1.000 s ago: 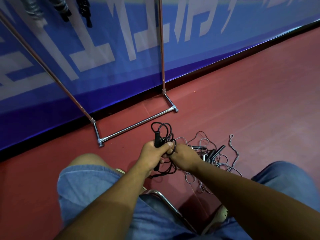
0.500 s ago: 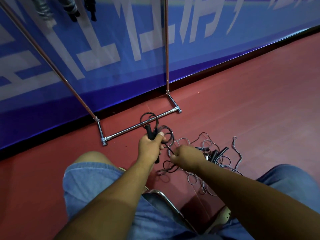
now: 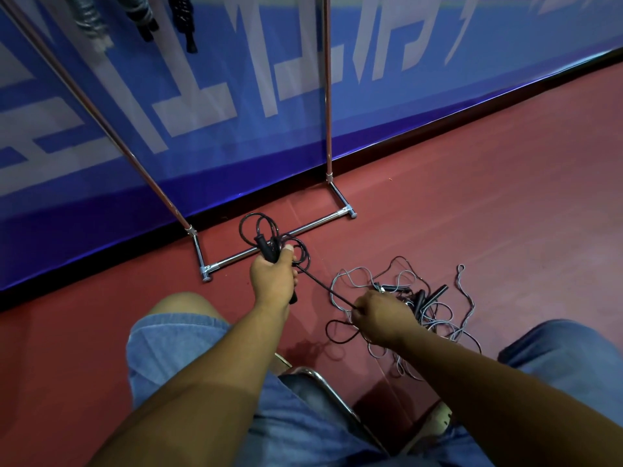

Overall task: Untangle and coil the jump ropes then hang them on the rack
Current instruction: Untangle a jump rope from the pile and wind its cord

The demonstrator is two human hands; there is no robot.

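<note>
**Both hands closed on one black rope**

Gripped in the left hand (image 3: 273, 278) are the handles of a black jump rope (image 3: 266, 252), fingers wrapped round them and thumb pressed on top. Several loops of its cord stand up above the fist. From under that fist the cord runs in a straight, taut line down to the right hand (image 3: 381, 318), which pinches it between curled fingers. Past the pinch a slack loop of the same cord droops to the floor (image 3: 488, 197).

Just beyond the right hand lies the tangled pile (image 3: 435, 318) of grey and black cords with a few black handles showing among them — how many ropes it holds cannot be told.

Ahead of the left hand stands the rack (image 3: 323, 220), its chrome base bar on the red floor and its two uprights rising against a blue banner (image 3: 209, 106) with large pale lettering. At the top edge a few coiled ropes (image 3: 141, 15) hang from the rack — only their lower ends show.

Nearest the camera are the person's denim shorts (image 3: 175, 348), and between the knees a curved metal chair frame (image 3: 323, 382).
</note>
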